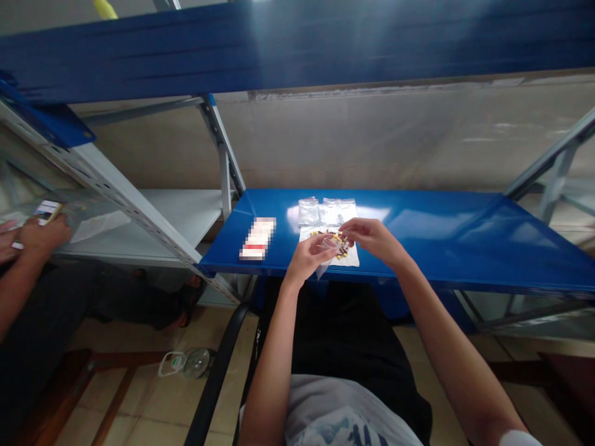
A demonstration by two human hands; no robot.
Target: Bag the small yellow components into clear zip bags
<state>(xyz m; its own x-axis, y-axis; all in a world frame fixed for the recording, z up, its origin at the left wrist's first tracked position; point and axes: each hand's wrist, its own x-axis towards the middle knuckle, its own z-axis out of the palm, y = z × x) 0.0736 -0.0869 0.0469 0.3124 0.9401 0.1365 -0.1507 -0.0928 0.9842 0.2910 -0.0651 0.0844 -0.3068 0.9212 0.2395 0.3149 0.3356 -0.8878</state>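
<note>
My left hand (305, 259) is closed on a small clear plastic bag (323, 269), which hangs over the front edge of the blue shelf. Just to its right, my right hand (372, 238) has its fingers drawn together over a pile of small yellow, brown and silvery pieces (344, 251). What sits between those fingertips, if anything, is too small to make out. The pile lies on a white sheet (351, 260), partly hidden by my hands. Behind it lie flat clear plastic bags, a smaller one (308, 212) on the left and a wider one (338, 212) on the right.
A blurred-out white and red item (258, 238) lies left on the blue shelf (441, 241). An upper blue beam (297, 49) crosses overhead. At far left, a person's hands (44, 232) hold a phone (48, 212). A clear plastic jug (196, 362) is on the floor.
</note>
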